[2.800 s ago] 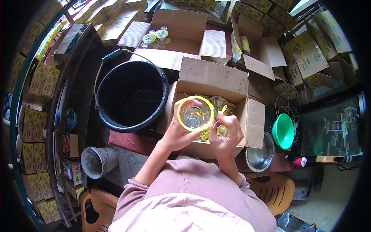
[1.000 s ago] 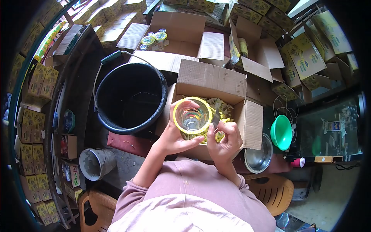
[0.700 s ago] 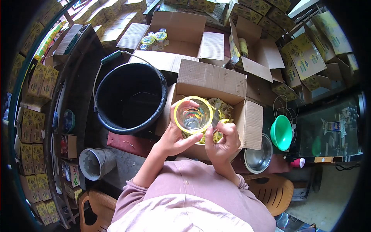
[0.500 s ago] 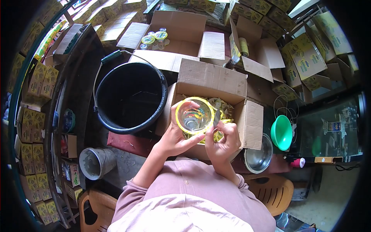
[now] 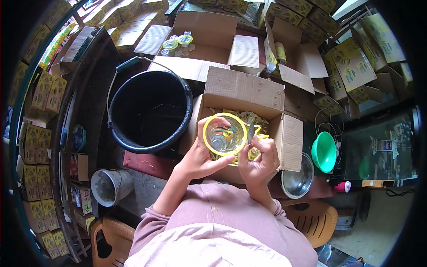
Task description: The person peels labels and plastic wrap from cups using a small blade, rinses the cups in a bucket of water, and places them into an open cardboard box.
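Observation:
My left hand [image 5: 198, 158] is wrapped round a clear cup [image 5: 226, 139] with a yellow rim, its mouth turned up toward me. Coloured print shows through the cup's wall. Close to the cup's right side, my right hand [image 5: 261, 162] pinches a small knife [image 5: 251, 129], blade pointing up and just apart from the rim. A thin yellow strip [image 5: 263, 128] shows beside the blade. Both hands are over an open cardboard box [image 5: 292, 142] holding yellow and pale scraps [image 5: 255, 118]; my hands hide part of these.
Left of the box stands a large black bucket [image 5: 116, 133], with a grey bucket [image 5: 95, 189] lower down. A metal bowl [image 5: 307, 180] and green bowls [image 5: 324, 152] sit at the right. Behind, another carton [image 5: 202, 29] holds several lidded cups [image 5: 184, 40].
My right hand has shifted slightly right, and the knife has come away from the cup's rim. A yellow strip now shows beside the blade. The cup has barely moved.

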The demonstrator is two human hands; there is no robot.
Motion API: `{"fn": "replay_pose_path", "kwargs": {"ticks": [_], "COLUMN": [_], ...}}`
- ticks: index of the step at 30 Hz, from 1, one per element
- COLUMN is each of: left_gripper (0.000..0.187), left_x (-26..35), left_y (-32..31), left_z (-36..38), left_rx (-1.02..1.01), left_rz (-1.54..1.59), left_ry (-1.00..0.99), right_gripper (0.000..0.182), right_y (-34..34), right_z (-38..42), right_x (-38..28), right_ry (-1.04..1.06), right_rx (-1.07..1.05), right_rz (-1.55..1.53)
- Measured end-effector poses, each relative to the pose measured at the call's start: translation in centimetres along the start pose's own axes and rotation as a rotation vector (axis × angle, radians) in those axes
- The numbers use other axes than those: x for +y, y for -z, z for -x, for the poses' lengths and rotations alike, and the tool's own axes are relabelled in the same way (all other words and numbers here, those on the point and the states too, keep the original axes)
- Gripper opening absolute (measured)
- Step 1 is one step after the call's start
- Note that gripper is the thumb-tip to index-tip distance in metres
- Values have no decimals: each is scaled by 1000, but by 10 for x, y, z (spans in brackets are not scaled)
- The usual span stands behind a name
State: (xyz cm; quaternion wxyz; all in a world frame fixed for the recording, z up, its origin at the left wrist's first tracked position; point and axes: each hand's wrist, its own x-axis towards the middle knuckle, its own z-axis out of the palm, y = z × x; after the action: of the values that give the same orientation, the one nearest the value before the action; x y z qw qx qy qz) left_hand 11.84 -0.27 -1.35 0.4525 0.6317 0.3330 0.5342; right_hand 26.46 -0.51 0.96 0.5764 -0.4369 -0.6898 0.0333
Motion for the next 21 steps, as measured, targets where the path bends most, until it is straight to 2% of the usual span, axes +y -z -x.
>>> {"fn": "replay_pose_path", "kwargs": {"ticks": [21], "left_gripper": [76], "left_x": [3], "left_y": [0], "left_z": [-1], "left_rx": [-75], "left_rz": [-23], "left_ry": [-25], "right_gripper": [26], "right_y": [2], "right_z": [0], "right_x": [7], "right_ry": [-32], "right_rx": [-20], "right_rz": [-10]}}
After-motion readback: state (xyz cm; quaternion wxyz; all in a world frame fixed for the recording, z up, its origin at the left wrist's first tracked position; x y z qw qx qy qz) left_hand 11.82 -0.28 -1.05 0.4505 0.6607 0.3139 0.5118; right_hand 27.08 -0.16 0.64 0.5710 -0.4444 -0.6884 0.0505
